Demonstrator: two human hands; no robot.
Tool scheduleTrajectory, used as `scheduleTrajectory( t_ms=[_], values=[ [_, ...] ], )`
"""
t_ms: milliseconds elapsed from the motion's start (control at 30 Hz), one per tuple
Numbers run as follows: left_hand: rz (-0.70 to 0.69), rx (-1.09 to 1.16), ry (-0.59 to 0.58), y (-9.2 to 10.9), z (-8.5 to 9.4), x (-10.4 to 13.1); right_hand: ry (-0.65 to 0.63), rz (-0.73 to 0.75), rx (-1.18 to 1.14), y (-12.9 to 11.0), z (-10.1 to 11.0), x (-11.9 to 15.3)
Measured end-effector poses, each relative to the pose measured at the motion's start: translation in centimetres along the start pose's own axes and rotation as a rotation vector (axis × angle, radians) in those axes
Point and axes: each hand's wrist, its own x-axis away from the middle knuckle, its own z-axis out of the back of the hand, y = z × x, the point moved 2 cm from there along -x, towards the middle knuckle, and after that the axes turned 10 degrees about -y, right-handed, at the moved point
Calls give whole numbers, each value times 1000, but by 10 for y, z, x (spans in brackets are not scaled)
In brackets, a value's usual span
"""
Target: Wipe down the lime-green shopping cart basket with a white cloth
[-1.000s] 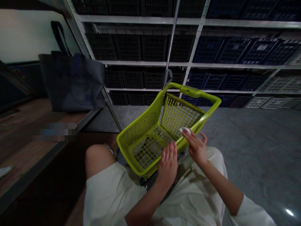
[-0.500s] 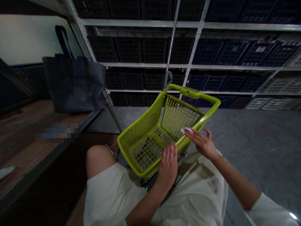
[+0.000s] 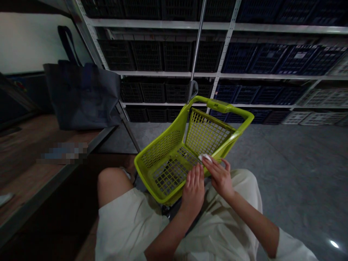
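A yellow-green plastic shopping basket [image 3: 163,148] with lattice walls and a raised handle stands tilted between my knees, its inside bare. My left hand [image 3: 193,185] lies over its near rim, fingers together and hooked over the edge; the thumb is hidden. Close beside it, my right hand [image 3: 220,177] pinches a crumpled white cloth [image 3: 205,157] at its fingertips. The cloth touches the same near rim, just to the right of my left fingertips. Whether it is fabric or tissue paper is too small to tell.
A wooden bench [image 3: 24,170] with a metal edge runs along the left, bearing a large grey tote bag [image 3: 84,98] and a white object [image 3: 5,199]. Behind the basket, white shelving [image 3: 160,73] holds dark crates [image 3: 152,56]. A metal pole [image 3: 198,47] rises behind the basket.
My right hand has slid the white cloth down and left along the near rim, closer to my left hand. My left hand stays on the rim.
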Motion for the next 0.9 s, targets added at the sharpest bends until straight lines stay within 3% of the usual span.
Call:
scheduleTrajectory(
  t_ms=[133,300,433,567,633,733,900],
  values=[
    [-5,23,-3,0,-3,3,-16,58,-57,-18,-1,4],
    [-8,-3,13,0,-2,2,-85,174,1,3,7,1],
    [-12,-18,24,0,-1,0,-151,251,104,57,27,-9],
    [-6,3,16,0,-3,-1,20,30,285,129,55,-25],
    [2,10,8,1,-3,0,109,-85,330,143,58,-29],
    [8,21,-4,1,-2,-1,158,-192,304,117,43,-27],
    [-5,17,-16,0,-1,0,-7,-35,35,13,3,-7]
  ],
)
